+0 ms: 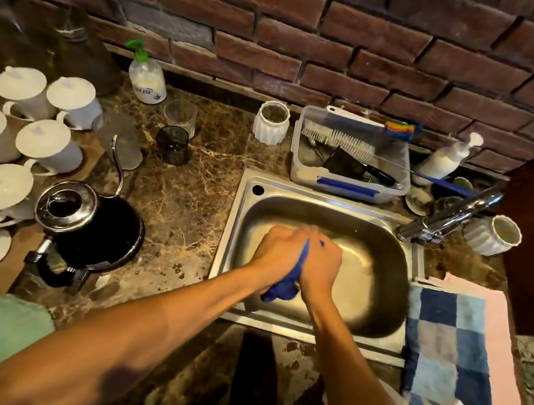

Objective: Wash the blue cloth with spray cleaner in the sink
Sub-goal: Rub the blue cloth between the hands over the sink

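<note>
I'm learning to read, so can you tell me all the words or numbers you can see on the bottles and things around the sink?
Bottle with the green pump: it has a blue label near its base, too blurred to read.
White pump bottle: no print shows.
White lidded cups, kettle, plastic box of brushes, blue cloth in the hands: no words or numbers.
So nothing here can be read for sure.
</note>
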